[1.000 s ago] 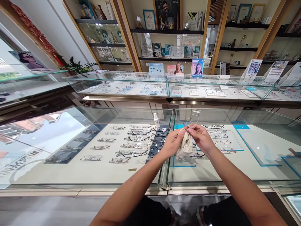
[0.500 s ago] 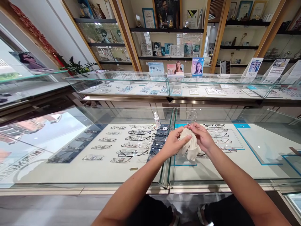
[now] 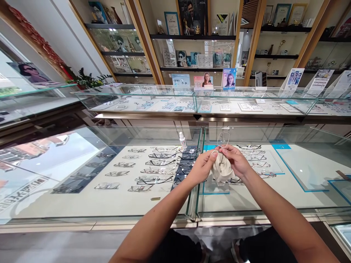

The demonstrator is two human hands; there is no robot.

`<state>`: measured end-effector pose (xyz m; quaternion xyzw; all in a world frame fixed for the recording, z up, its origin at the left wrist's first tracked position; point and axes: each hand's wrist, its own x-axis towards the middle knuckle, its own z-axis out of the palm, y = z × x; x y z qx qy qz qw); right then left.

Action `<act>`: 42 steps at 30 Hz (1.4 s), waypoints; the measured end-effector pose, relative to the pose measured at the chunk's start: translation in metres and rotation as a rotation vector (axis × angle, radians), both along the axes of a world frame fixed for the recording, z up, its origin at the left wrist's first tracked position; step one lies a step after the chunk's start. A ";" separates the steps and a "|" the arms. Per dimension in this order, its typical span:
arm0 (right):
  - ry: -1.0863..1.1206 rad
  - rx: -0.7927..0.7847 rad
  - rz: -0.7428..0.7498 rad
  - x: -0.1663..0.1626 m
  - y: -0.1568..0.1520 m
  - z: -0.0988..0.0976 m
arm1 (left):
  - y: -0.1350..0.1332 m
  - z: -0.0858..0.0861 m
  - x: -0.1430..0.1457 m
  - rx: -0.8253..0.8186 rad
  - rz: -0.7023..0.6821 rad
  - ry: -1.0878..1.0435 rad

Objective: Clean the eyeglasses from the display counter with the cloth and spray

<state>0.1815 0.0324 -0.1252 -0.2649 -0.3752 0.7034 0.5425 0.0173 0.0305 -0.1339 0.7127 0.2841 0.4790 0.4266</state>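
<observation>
"Thumb of the left hand (image 3: 202, 168) has slid higher on the crumpled cream cloth (image 3: 221, 169) it pinches."
"And the thin-rimmed, clear-lensed eyeglasses (image 3: 223, 138)?"
"Over the glass-topped surface (image 3: 233, 206), pinched in the right hand (image 3: 237, 160), beside the cloth."

Bare arms (image 3: 156, 219) run back from the fingers (image 3: 231, 151). Far below the fingers are black pants (image 3: 267, 246) and bits of pale shoes (image 3: 234, 250), mostly hidden.
</observation>
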 end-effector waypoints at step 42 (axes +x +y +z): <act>-0.405 0.300 0.020 0.014 0.001 0.008 | 0.017 -0.006 -0.008 -0.346 0.145 -0.281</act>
